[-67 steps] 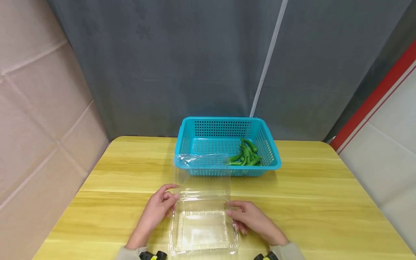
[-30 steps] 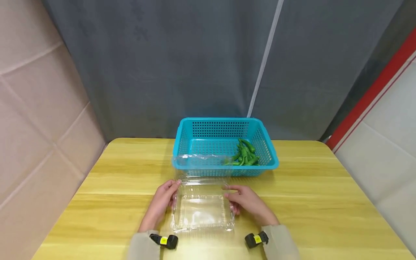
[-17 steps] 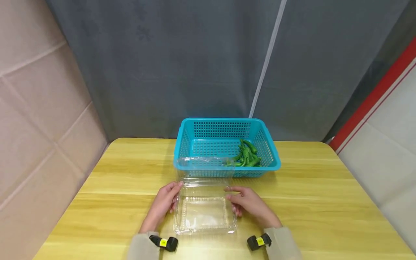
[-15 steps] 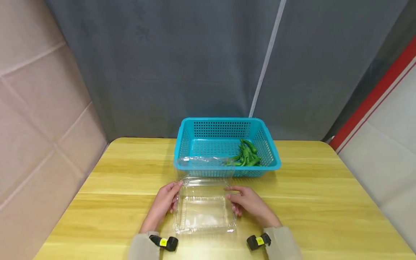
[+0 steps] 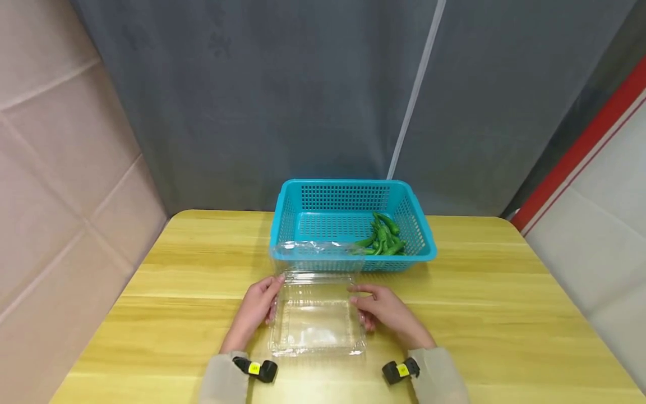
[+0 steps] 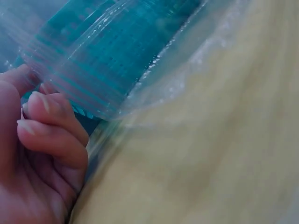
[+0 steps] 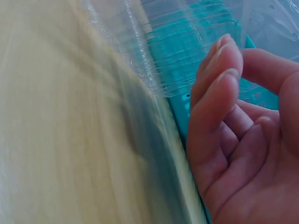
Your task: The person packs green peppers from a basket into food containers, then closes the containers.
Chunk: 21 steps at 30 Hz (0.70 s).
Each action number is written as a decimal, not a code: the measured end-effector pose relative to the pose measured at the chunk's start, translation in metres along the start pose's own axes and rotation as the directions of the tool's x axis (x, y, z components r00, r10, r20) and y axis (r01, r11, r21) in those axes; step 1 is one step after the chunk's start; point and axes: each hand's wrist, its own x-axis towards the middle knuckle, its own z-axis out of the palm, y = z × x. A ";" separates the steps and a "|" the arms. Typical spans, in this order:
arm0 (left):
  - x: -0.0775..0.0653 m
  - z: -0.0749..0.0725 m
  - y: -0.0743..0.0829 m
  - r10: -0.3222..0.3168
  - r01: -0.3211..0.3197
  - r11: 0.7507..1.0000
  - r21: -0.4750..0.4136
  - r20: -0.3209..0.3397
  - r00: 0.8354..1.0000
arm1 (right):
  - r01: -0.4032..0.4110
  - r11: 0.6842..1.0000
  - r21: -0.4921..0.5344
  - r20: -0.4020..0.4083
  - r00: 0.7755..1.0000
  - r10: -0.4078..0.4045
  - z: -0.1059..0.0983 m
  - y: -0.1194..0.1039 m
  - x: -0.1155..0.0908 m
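Note:
A clear plastic clamshell container [image 5: 318, 328] stands with its lid [image 5: 318, 255] raised at the far side, in front of the basket. My left hand [image 5: 255, 303] pinches the container's left edge near the hinge, thumb on top. In the left wrist view, the fingers [image 6: 53, 135] of that hand are curled under the clear rim. On the opposite side, my right hand [image 5: 386, 311] holds the right edge between thumb and fingers. The right wrist view shows its curled fingers [image 7: 212, 93] beside the ribbed plastic wall. Nothing lies in the container.
A turquoise plastic basket [image 5: 429, 249] stands at the back of the wooden table [image 5: 484, 314]. Several green peppers [image 5: 386, 238] lie in its right part. Behind the table hangs a dark grey curtain [image 5: 282, 101]; a pale padded wall [image 5: 65, 168] rises on the left.
Compared with 2.2 seconds ago, both hands have moved the container forward, away from the body and closer to the basket. Over the last half second the hands and container barely shift.

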 end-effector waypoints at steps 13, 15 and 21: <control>-0.010 0.004 0.018 0.006 -0.006 1.000 -0.016 0.015 1.000 | 0.019 0.998 -0.059 -0.009 1.000 -0.019 0.000 -0.003 0.001; -0.007 0.003 0.012 0.001 -0.001 1.000 -0.014 0.003 1.000 | 0.024 0.998 -0.054 -0.005 1.000 -0.024 0.000 -0.002 0.002; 0.000 0.001 -0.001 0.027 -0.026 0.999 0.018 -0.017 1.000 | 0.025 0.998 -0.050 0.010 1.000 -0.024 0.000 -0.001 0.002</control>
